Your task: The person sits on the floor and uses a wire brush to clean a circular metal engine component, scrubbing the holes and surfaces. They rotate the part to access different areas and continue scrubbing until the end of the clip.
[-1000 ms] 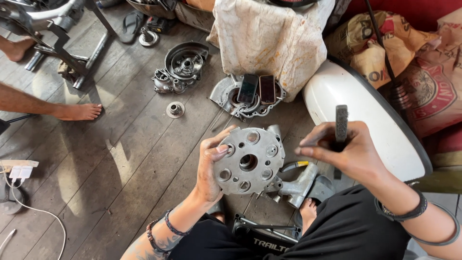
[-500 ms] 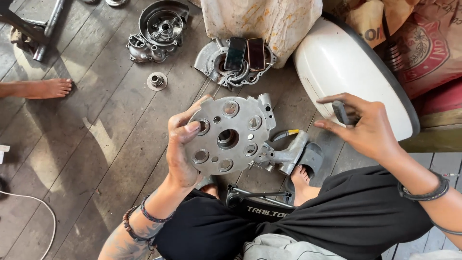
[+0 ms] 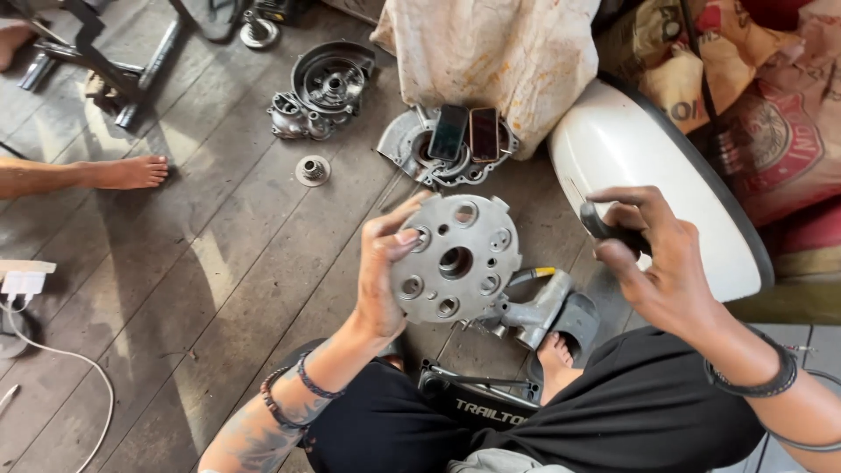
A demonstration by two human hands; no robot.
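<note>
Gripped the round metal plate by its left rim with left hand; looked heavy, stiff. Right of plate, right hand pinched a dark tool, perhaps a file.

Head camera looks steeply down, close above wooden floor.

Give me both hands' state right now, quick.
Left hand: closed on the rim of the round metal plate, holding it up.
Right hand: curled around a dark metal tool; grip looks firm.
</note>
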